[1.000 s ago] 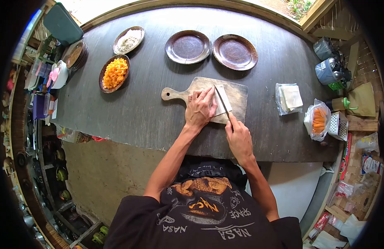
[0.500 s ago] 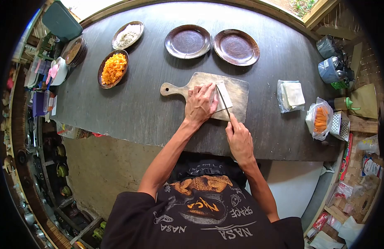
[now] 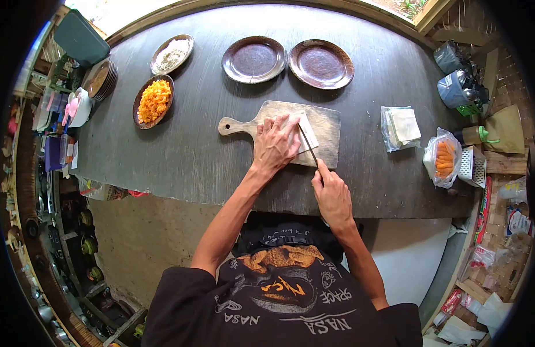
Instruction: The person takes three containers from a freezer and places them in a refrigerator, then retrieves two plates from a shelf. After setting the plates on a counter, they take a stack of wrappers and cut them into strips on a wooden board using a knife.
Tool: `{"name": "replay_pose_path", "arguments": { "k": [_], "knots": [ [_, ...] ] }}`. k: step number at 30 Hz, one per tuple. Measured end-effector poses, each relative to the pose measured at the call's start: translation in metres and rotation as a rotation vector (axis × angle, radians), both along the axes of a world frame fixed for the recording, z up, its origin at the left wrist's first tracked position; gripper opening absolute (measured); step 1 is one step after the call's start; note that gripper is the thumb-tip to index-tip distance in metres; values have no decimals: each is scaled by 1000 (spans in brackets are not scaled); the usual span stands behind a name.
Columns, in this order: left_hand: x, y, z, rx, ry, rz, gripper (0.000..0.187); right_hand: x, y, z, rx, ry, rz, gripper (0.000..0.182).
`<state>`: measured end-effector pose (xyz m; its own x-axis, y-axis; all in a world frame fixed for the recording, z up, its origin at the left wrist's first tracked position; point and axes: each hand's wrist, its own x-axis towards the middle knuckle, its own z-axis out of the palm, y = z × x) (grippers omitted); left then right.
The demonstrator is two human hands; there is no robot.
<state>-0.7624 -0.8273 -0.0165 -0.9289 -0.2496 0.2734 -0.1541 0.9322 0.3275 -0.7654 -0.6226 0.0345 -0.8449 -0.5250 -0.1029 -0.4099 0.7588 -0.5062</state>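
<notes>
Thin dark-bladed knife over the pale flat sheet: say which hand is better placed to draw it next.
Likely the right hand: it grips the thin dark-bladed knife, while the left hand rests on the pale flat sheet.

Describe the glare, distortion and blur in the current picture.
Head view: daylight blows out the top-left opening and brightens the far tabletop; in head view too, distortion bows its far edge and corners go black; head view again, right hand and knife show no obvious blur.

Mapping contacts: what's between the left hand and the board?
A pale sheet, perhaps several stacked: the left hand covers part of it on the board. Shows in the head view; layer count can't be told.
</notes>
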Motion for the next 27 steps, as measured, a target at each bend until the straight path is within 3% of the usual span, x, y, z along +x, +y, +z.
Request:
{"name": "replay_pose_path", "arguments": {
  "k": [27],
  "knots": [
    [4, 1, -5, -96, -56, -32, 51, 33, 33, 5, -29, -63, -36, 40]
  ]
}}
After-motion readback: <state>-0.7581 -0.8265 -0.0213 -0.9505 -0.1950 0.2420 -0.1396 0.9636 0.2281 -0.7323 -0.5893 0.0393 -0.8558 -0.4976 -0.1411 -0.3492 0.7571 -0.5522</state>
